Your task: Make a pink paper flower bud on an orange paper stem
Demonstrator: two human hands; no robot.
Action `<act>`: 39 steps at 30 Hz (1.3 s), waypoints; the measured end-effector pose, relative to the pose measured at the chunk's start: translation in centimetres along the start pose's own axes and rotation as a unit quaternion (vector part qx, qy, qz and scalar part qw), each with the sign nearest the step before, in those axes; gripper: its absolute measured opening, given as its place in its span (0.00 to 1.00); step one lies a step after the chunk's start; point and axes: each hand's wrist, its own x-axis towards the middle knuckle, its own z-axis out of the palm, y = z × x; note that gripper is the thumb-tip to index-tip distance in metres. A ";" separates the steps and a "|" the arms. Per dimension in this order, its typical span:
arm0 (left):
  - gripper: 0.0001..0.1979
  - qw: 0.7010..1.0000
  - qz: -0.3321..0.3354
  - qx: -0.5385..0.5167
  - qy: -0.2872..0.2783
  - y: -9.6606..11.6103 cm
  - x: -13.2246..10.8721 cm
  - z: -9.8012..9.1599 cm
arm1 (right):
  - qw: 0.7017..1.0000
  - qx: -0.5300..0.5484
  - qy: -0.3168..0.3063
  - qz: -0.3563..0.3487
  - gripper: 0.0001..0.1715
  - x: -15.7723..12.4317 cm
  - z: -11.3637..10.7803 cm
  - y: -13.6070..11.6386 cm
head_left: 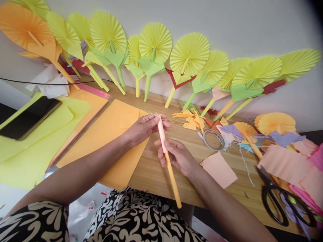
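Forearms (93,164) inward, both hands (143,129) (180,157) on paper stick (172,179)

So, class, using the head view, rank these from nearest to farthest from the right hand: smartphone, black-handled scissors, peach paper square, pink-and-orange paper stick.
1. Pink-and-orange paper stick: held in the right hand.
2. Peach paper square: on the tabletop, just right of the hand.
3. Black-handled scissors: farther right.
4. Smartphone: far left, on yellow paper.

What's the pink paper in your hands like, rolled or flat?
Rolled: the pink paper is a narrow tube, an orange stick extending from it.
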 end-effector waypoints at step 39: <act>0.14 0.997 -0.069 0.011 -0.024 -0.4 -0.3 0.4 | 0.999 0.016 0.040 -0.023 0.21 0.6 -0.1 -0.1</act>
